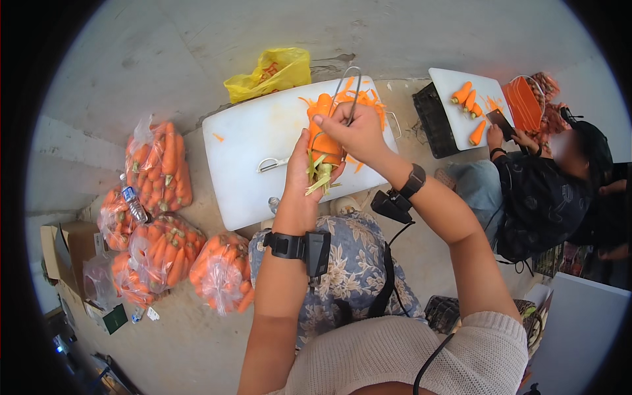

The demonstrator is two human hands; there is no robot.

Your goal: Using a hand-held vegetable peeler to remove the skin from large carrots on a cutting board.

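Note:
My left hand is wrapped around a thick orange carrot with pale green stem stubs at its near end. A thin dark line crosses the carrot; what it is I cannot tell. In my right hand is a U-shaped metal tool, its bend pointing away from me; its working end is hidden by the fingers. Both hands are above a white cutting board. Beside my left hand a peeler lies on the board. Carrot peelings are heaped at the board's far right.
Plastic bags of carrots stand on the floor at left, with a plastic bottle on them. Behind the board lies a yellow plastic bag. At right, a co-worker holds a cleaver over another white board bearing several carrots.

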